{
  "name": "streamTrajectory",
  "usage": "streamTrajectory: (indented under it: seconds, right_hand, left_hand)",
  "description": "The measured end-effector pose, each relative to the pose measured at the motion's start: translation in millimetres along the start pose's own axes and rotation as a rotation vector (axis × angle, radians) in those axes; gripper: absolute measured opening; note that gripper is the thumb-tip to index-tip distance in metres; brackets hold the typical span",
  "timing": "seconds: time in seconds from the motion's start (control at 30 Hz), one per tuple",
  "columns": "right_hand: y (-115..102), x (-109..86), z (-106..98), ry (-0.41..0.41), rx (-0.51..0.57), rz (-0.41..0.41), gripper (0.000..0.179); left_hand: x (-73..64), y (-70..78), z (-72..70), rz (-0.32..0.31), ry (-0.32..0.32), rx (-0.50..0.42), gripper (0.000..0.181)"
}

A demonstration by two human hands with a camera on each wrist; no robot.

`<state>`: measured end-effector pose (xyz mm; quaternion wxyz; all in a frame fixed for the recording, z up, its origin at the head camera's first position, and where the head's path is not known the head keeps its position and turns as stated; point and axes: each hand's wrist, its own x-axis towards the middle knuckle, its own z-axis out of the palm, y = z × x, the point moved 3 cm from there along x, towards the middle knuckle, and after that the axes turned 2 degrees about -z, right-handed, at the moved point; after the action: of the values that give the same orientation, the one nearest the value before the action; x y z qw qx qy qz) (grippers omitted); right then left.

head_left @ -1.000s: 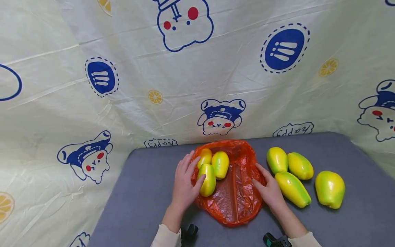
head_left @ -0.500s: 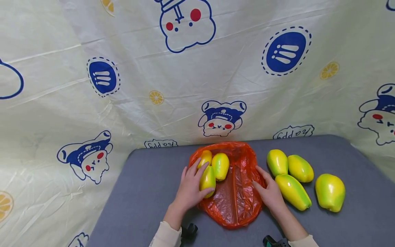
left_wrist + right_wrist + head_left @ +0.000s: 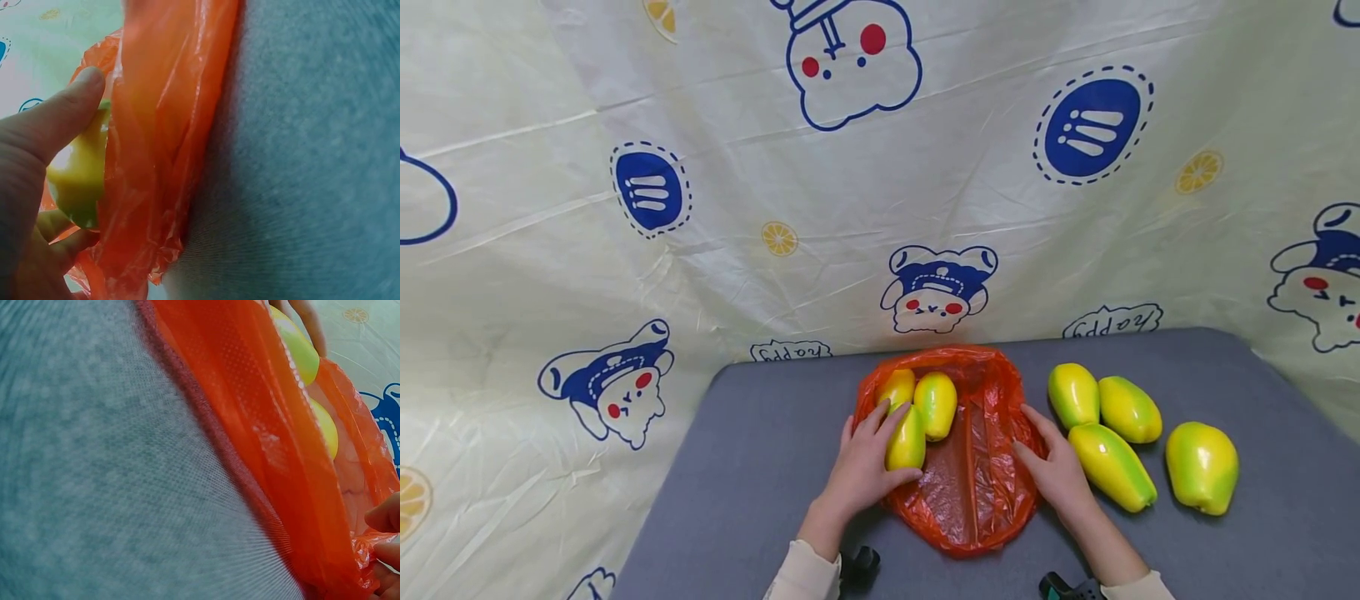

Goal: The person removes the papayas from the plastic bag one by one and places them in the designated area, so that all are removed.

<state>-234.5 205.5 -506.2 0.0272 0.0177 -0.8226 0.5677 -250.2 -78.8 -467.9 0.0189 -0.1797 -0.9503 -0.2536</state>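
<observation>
A red plastic bag (image 3: 966, 492) lies with its mouth spread wide on the grey table. Three glossy yellow-green mangoes sit inside at its left: a front mango (image 3: 906, 442), a back left mango (image 3: 897, 387) and a mango beside them (image 3: 936, 406). My left hand (image 3: 863, 458) holds the front mango, thumb at its near end and fingers across its far end. In the left wrist view that mango (image 3: 78, 172) shows between thumb and fingers, partly behind the bag wall (image 3: 156, 144). My right hand (image 3: 1060, 471) pinches the bag's right rim; its fingertips (image 3: 384, 515) show at the crumpled edge.
Right of the bag, several more mangoes lie on the table (image 3: 737, 467): three touch in a cluster (image 3: 1108, 462), and a rounder one (image 3: 1202, 467) sits apart. A printed cloth (image 3: 850, 183) hangs right behind the table's far edge.
My left hand has shifted from the bag's left rim inward onto the front mango, and its fingers have closed round it. My right hand stays at the right rim.
</observation>
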Motion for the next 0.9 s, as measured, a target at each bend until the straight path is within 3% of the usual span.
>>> streamTrajectory:
  seconds: [0.5,0.9]
  right_hand:
    - [-1,1.3,1,0.003,-0.049,-0.017,0.064]
    - [2,2.4,0,0.014,-0.094,-0.043,0.064]
  left_hand:
    - [-2.2,0.8,0.0,-0.003,-0.009,-0.074,0.088]
    - [-3.6,7.6,-14.0,0.025,0.026,-0.118,0.087]
